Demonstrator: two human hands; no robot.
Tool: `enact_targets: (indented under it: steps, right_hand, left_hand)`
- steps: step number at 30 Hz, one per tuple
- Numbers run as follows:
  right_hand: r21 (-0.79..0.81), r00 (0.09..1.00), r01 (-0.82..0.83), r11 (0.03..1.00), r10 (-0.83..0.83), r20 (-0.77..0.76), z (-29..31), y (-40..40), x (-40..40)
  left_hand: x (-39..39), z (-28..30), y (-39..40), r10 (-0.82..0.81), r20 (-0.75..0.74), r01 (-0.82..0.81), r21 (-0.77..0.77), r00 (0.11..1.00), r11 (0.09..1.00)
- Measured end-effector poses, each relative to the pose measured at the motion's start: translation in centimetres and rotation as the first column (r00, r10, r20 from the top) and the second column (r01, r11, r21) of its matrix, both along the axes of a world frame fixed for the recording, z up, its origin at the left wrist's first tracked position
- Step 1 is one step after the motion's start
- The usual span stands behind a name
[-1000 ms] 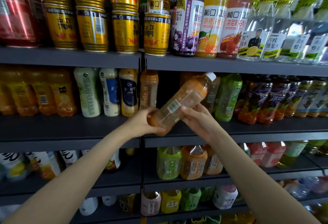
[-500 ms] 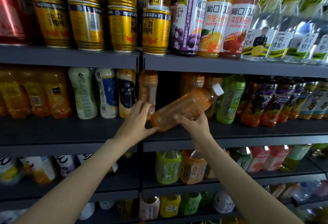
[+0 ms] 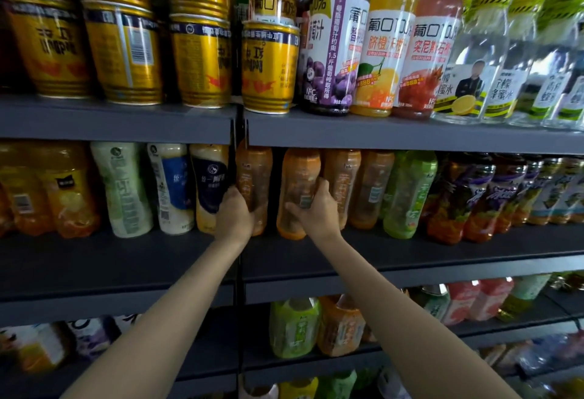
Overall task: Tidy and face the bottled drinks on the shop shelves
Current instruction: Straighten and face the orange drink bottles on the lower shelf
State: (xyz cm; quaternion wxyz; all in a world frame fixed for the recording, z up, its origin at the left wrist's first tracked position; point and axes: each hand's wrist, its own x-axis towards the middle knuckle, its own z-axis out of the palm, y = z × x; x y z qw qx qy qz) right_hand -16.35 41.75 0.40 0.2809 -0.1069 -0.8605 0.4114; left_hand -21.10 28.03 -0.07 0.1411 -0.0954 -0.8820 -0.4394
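Bottles stand upright on your middle shelf (image 3: 410, 259), your right hand (image 3: 316, 213) curled round the orange bottle (image 3: 297, 183) at 12 o'clock, your left hand (image 3: 234, 215) gripping its orange neighbour (image 3: 254, 177) at 11, both long axes vertical.

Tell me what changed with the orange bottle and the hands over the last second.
The orange plastic bottle, earlier tilted between both hands, now stands upright on the middle shelf, gripped by the right hand. The left hand let go and grips the neighbouring orange bottle. Other drinks stayed put.
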Motion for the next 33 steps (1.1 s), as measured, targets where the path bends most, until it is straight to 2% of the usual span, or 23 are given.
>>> enact_targets:
  steps: [2,7,11,14,16,18,21,23,24,26,30,33]
  right_hand:
    - [-0.018,1.000,0.013,1.000,-0.013,0.003,-0.3,-0.3,-1.3]
    - [0.027,0.994,0.081,0.996,-0.083,0.066,-0.3,-0.6,-4.1]
    - [-0.017,0.988,0.121,0.992,-0.119,0.095,0.2,-0.8,-6.1]
    - [-0.065,0.986,0.121,0.991,-0.113,0.126,0.2,-0.9,-6.5]
    - [-0.036,0.983,0.123,0.992,-0.117,0.138,-0.3,-0.6,-5.5]
    - [0.063,0.992,0.104,0.993,-0.109,0.071,-1.1,0.0,-3.6]
    - [0.219,0.981,0.153,0.964,-0.122,-0.150,-1.3,1.7,-0.3]
    - [0.197,0.947,0.232,0.953,-0.175,-0.270,-0.8,3.0,1.1]
    - [0.150,0.937,0.263,0.953,-0.215,-0.275,-0.5,3.7,1.6]
    - [0.091,0.952,0.272,0.958,-0.254,-0.170,-0.3,4.8,2.0]
    - [0.088,0.972,0.211,0.973,-0.219,0.085,-2.1,5.7,1.0]
    - [0.126,0.955,0.238,0.963,-0.255,0.152,-2.9,5.9,0.4]
  left_hand:
    - [-0.2,-0.4,0.0,0.018,-0.030,-0.017,0.003,0.999,1.000]
    - [-0.5,-0.2,-0.4,0.027,-0.039,-0.031,-0.106,0.999,0.994]
    - [-0.4,-0.1,-0.7,-0.005,-0.037,0.000,-0.134,0.999,0.991]
    - [-0.4,0.0,-1.0,-0.023,-0.028,0.019,-0.134,0.999,0.991]
    - [-0.5,0.1,-1.1,-0.013,-0.028,0.009,-0.145,1.000,0.989]
    - [-0.6,0.1,-1.2,-0.028,-0.028,0.023,-0.142,0.999,0.990]
    - [-0.6,0.1,-0.5,-0.069,-0.004,0.068,-0.132,0.998,0.989]
    - [-0.2,0.1,0.7,-0.103,0.010,0.103,-0.128,0.995,0.986]
    - [0.1,0.2,1.4,-0.112,0.008,0.112,-0.130,0.994,0.985]
    - [0.6,0.1,2.6,-0.121,-0.002,0.120,-0.123,0.993,0.985]
    - [1.1,-0.5,3.6,-0.153,0.025,0.155,-0.105,0.988,0.982]
    - [1.1,-0.9,3.7,-0.150,0.042,0.154,-0.126,0.988,0.980]
